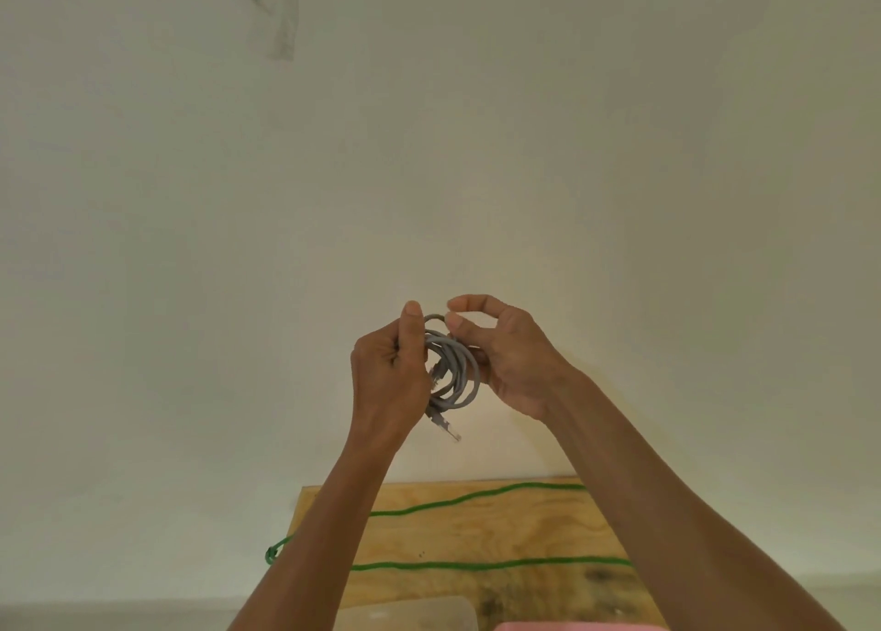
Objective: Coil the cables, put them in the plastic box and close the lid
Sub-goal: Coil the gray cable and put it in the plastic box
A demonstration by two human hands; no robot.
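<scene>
While both hands were raised, grey coil [455, 373] hung between them: left hand [388, 382] clamped its left side, right fingers [460, 318] pinched top loop. Plug [445, 425] dangled below left fingers; box [410, 614] far beneath.

Both hands [457, 363] raised, fingers curled

Plywood table [524, 530] against pale wall [619, 153]; pink thing [562, 626] at bottom edge, grey smudge [281, 20] high on wall.

plastic box [405, 614] cropped, pink object [572, 626] cropped
</scene>
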